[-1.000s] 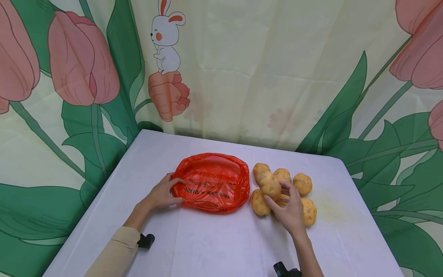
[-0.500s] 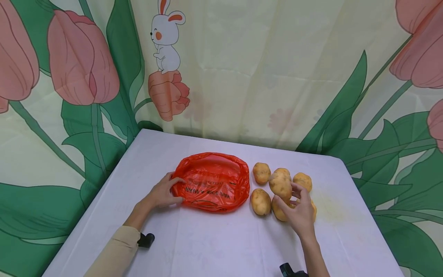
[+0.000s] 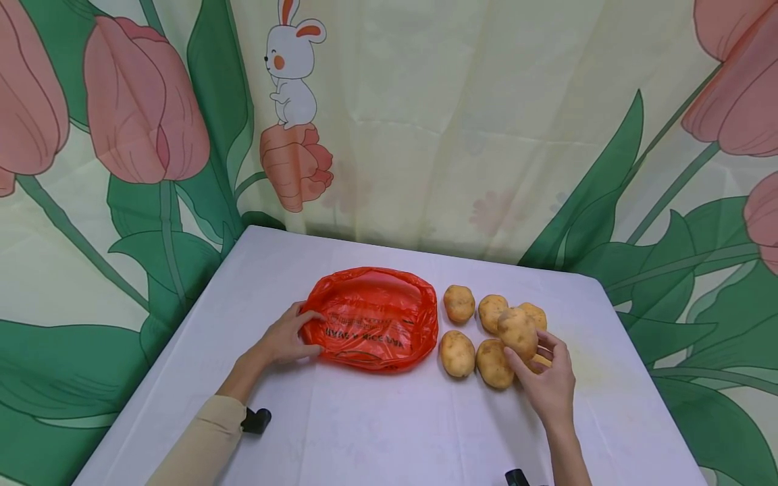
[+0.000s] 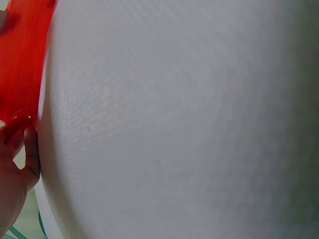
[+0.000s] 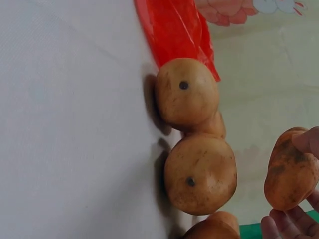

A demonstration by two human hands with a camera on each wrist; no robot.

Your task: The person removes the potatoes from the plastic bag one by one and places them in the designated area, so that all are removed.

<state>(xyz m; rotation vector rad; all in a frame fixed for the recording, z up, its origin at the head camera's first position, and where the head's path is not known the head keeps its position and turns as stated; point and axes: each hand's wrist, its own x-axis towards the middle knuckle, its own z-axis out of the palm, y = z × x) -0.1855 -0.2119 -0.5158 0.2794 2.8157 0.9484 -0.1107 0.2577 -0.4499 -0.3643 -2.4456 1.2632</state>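
Note:
My right hand (image 3: 550,380) holds a potato (image 3: 517,333) between thumb and fingers, raised above the right side of a potato group. In the right wrist view, this held potato (image 5: 291,172) hangs off the table with dark marks on its skin. Beneath it and to its left lie several more potatoes, among them one at the front left (image 3: 458,354) and one beside it (image 3: 495,364); another is partly covered by the hand. A red plastic bag (image 3: 371,324) with dark print lies left of them, its rim spread round. My left hand (image 3: 290,337) grips the bag's left edge, thumb and fingers spread along it.
A white cloth covers the table (image 3: 377,432). Behind it hangs a curtain (image 3: 456,135) printed with tulips and a rabbit. Black wrist mounts show near both forearms, one by the left sleeve (image 3: 203,439).
My right hand has carried the held potato rightward, from over the left potatoes to over the right ones. My left hand and the red bag have stayed in place.

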